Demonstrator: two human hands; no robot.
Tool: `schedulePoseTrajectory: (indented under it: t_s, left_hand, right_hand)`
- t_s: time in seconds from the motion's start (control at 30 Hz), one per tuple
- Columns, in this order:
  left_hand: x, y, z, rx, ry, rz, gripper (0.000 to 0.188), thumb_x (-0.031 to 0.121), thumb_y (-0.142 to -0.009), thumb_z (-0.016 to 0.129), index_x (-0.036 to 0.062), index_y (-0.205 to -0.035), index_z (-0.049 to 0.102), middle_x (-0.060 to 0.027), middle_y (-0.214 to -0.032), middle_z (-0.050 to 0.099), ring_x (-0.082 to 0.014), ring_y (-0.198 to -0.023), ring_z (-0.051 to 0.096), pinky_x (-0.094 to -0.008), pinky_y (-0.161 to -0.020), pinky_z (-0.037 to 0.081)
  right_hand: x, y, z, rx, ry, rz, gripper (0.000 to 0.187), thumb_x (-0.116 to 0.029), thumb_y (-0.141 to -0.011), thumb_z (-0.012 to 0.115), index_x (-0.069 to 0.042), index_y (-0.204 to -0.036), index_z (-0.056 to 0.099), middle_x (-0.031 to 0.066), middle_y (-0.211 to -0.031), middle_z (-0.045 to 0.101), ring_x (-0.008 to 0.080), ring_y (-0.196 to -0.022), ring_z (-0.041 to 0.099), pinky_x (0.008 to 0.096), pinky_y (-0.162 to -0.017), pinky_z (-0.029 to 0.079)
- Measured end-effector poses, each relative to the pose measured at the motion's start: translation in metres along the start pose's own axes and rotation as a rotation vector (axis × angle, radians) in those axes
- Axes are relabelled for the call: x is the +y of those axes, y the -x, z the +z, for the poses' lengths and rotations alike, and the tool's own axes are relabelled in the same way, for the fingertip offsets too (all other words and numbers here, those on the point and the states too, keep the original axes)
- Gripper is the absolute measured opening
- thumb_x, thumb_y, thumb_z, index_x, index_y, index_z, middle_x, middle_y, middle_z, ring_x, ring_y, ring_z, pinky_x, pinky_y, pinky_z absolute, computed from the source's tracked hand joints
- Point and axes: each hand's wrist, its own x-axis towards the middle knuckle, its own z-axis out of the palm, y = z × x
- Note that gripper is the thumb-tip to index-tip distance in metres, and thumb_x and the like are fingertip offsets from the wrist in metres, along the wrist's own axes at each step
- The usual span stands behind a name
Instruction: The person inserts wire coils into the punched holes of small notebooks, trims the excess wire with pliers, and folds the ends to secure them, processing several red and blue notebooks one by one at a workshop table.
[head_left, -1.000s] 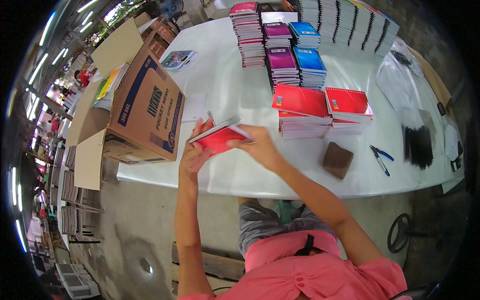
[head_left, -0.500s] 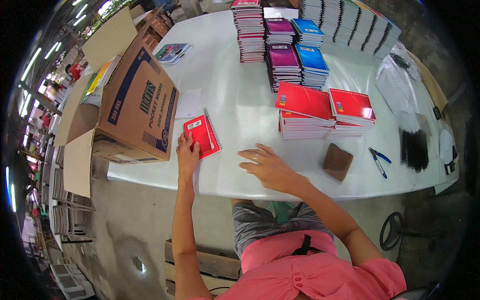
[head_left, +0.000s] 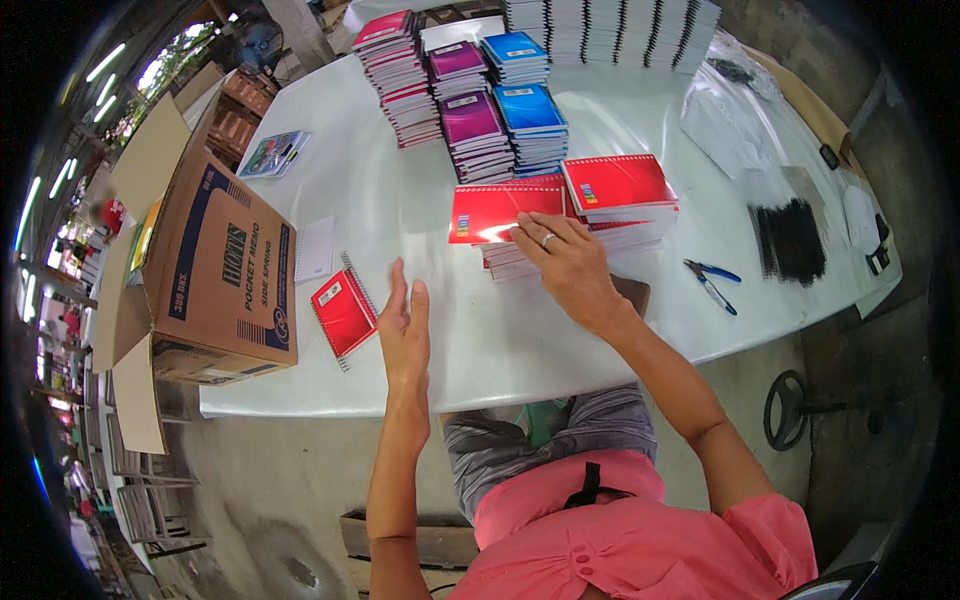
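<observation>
Two hands, the left hand (head_left: 405, 328) and the right hand (head_left: 572, 262), are over the bench (head_left: 470, 345). The left hand is open and empty, its fingers up and its thumb apart. The right hand has its loosely bent fingers on the top of the left front pile of red notebooks (head_left: 500, 212); whether its thumb grips an edge, I cannot tell.

That pile lies ahead of the right hand and slightly to its left, the top cover's long axis running left to right. The right hand is the nearer; the left hand is well apart from it, down and to the left. Just left of the left hand lies one loose red notebook (head_left: 342, 312), its long axis slanting from upper left to lower right, coil along its right edge.

Beside the front pile is one more red pile (head_left: 620, 188), making two. Behind stand two purple piles (head_left: 470, 118) and two blue piles (head_left: 530, 110); the red stack (head_left: 395, 75) left of them may be one or two.

Outward again: one brown block (head_left: 633, 293) partly behind the right wrist, one pair of pliers (head_left: 712, 284), one bundle of black coils (head_left: 788, 243), and one cardboard box (head_left: 235, 255).
</observation>
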Motion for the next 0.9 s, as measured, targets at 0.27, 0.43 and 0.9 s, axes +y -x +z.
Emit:
schedulePoseTrajectory:
  t_s: [0.27, 0.43, 0.9]
  left_hand:
    - [0.026, 0.017, 0.009, -0.528, 0.784, -0.550, 0.055, 0.029, -0.100, 0.053, -0.0009, -0.144, 0.037, -0.0163, -0.134, 0.054, -0.0243, -0.118, 0.059, -0.0416, -0.101, 0.050]
    - [-0.012, 0.052, 0.008, -0.644, 0.772, -0.146, 0.063, 0.013, -0.094, 0.062, -0.0022, -0.147, 0.033, -0.0159, -0.140, 0.051, -0.0235, -0.128, 0.051, -0.0378, -0.111, 0.038]
    - [0.049, 0.072, 0.059, -0.481, -1.022, 0.633, 0.072, 0.024, -0.090, 0.063, 0.0019, -0.149, 0.028, -0.0173, -0.154, 0.032, -0.0424, -0.144, 0.021, -0.0566, -0.115, 0.016]
  right_hand:
    - [-0.033, 0.053, -0.033, 0.006, -0.270, -0.130, 0.041, -0.013, -0.073, 0.072, -0.001, -0.112, 0.065, 0.0126, -0.120, 0.063, 0.0265, -0.118, 0.057, 0.0399, -0.100, 0.045]
    - [-0.027, 0.085, -0.021, 0.138, -1.195, 0.793, 0.037, -0.002, -0.075, 0.078, -0.003, -0.109, 0.063, 0.0095, -0.113, 0.064, 0.0225, -0.117, 0.057, 0.0355, -0.103, 0.042]
    - [-0.055, 0.111, 0.013, -0.112, -1.236, 0.614, 0.043, 0.018, -0.072, 0.049, 0.001, -0.111, 0.055, 0.0160, -0.097, 0.063, 0.0225, -0.091, 0.064, 0.0319, -0.082, 0.051]
